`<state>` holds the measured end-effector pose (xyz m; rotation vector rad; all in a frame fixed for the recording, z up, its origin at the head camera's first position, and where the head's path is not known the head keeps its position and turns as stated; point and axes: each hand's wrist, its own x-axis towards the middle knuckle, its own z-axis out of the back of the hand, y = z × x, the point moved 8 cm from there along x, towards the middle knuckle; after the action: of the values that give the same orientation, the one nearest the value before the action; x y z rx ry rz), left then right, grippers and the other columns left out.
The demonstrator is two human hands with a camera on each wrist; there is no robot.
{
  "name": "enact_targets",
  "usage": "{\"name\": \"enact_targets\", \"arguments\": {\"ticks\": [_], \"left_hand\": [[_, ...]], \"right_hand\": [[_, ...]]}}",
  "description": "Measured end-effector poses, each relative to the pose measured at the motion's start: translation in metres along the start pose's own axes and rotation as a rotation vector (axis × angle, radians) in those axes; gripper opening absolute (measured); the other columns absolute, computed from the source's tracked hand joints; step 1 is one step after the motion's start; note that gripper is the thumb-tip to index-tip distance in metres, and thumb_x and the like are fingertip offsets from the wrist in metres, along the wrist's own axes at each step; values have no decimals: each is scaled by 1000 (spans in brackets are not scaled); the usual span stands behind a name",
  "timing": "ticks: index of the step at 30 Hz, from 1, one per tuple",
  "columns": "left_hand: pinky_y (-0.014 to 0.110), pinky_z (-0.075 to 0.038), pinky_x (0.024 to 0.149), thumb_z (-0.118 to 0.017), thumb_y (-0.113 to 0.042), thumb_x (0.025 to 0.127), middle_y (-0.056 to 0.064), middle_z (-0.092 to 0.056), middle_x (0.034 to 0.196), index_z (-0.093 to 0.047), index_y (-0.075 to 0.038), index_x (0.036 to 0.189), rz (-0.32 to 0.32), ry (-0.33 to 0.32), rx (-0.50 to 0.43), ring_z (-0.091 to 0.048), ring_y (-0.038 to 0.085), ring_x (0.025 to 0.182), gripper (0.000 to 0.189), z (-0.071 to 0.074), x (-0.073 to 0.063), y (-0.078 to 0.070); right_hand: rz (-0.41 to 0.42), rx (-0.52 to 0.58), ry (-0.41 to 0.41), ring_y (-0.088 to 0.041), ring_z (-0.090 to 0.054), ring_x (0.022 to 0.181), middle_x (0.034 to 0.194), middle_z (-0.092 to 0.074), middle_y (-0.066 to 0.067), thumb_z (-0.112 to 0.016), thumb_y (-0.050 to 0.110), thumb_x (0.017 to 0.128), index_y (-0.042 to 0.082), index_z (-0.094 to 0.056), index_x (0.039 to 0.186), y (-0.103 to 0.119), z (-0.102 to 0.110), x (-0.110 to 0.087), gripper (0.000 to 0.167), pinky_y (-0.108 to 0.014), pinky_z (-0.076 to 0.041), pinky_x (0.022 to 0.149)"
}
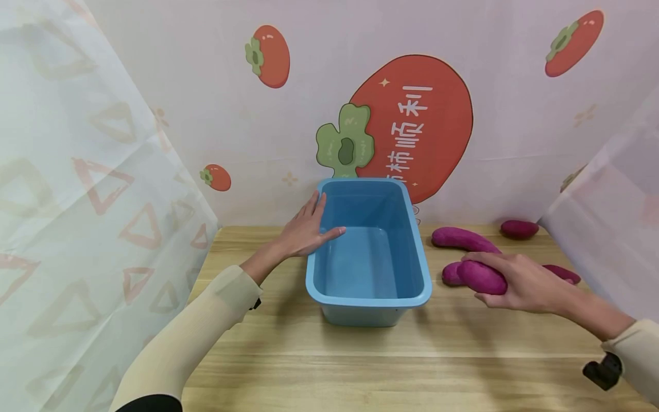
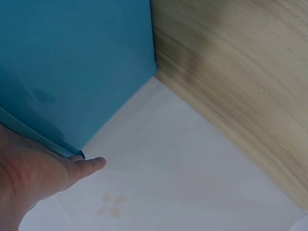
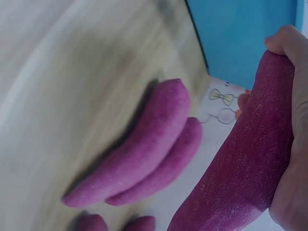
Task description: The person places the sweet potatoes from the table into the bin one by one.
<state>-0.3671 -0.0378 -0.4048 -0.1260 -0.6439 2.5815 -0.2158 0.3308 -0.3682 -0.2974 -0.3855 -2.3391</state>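
Note:
A light-blue plastic tub [image 1: 368, 301] stands on the wooden table, with only its bare floor showing inside. My left hand [image 1: 302, 230] rests on the tub's left rim, fingers spread and straight, thumb reaching over the inside. To the right of the tub, my right hand [image 1: 532, 284] grips a purple sweet potato [image 1: 483, 278] above the table. That sweet potato looks long and thick in the right wrist view. Beneath and behind it lie a long curved sweet potato [image 1: 463, 238] and a shorter-looking one [image 1: 451, 274], partly hidden by the held one.
Another sweet potato [image 1: 519, 229] lies at the back right, and one more [image 1: 562, 273] shows behind my right wrist. A printed cloth wall [image 1: 288, 131] rises behind the table [image 1: 319, 372], with cloth sides at left and right.

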Motion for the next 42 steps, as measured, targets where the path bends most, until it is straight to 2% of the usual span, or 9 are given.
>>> {"name": "enact_targets", "arguments": {"ticks": [5,8,13,17,21,25,30,37,42], "left_hand": [[65,-22,126,-46,-74,98,13,5,179,1,-8,170,-4,1,8,-8,38,164,109,0,0,-1],[66,-24,125,-47,-73,98,14,5,179,0,-7,170,-8,0,9,-10,39,164,109,0,0,-1],[65,-27,124,-48,-71,98,14,5,179,1,-6,170,-13,0,10,-9,38,164,109,0,-1,-1],[63,-26,125,-49,-70,99,14,5,178,3,-6,170,-19,7,15,-9,36,164,109,1,-2,-2],[61,-24,127,-50,-70,99,15,4,178,3,-5,170,-30,17,17,-8,35,164,110,3,-1,-2],[57,-21,129,-49,-70,99,14,5,178,5,-5,169,-38,32,46,-5,32,165,110,2,-1,1],[58,-22,128,-47,-71,99,13,6,178,6,-5,169,-40,42,40,-4,32,165,110,2,-2,2],[56,-21,129,-46,-71,99,14,5,178,6,-5,169,-45,36,44,-4,31,165,109,1,-2,1],[57,-22,128,-46,-72,100,13,6,179,6,-6,169,-36,32,42,-5,31,165,109,1,-2,2]], "right_hand": [[57,-36,-25,3,-61,79,106,-74,3,-99,21,63,11,-67,132,0,14,8,77,-11,-49,68],[69,-39,-27,2,-62,80,105,-74,6,-99,21,63,12,-67,132,0,21,13,77,-11,-48,67],[26,-37,0,3,-60,77,103,-71,12,-97,18,66,15,-68,132,-1,32,24,73,-18,-51,63],[-5,-69,12,-3,-63,86,108,-71,13,-97,24,67,18,-67,135,-1,38,33,74,-26,-54,65],[37,-89,-7,-5,-64,88,106,-72,13,-99,29,67,20,-67,134,3,46,43,75,-28,-55,67],[95,-55,-2,0,-63,80,102,-72,10,-97,23,67,16,-65,133,4,51,52,73,-24,-53,62],[99,-21,8,1,-62,78,102,-74,6,-97,18,67,14,-64,134,3,55,62,74,-23,-52,60],[87,26,9,1,-62,75,98,-72,10,-96,17,69,16,-65,133,3,59,77,70,-19,-51,58],[87,46,18,0,-64,75,98,-73,10,-95,15,71,15,-65,133,5,61,89,69,-21,-54,58]]}}
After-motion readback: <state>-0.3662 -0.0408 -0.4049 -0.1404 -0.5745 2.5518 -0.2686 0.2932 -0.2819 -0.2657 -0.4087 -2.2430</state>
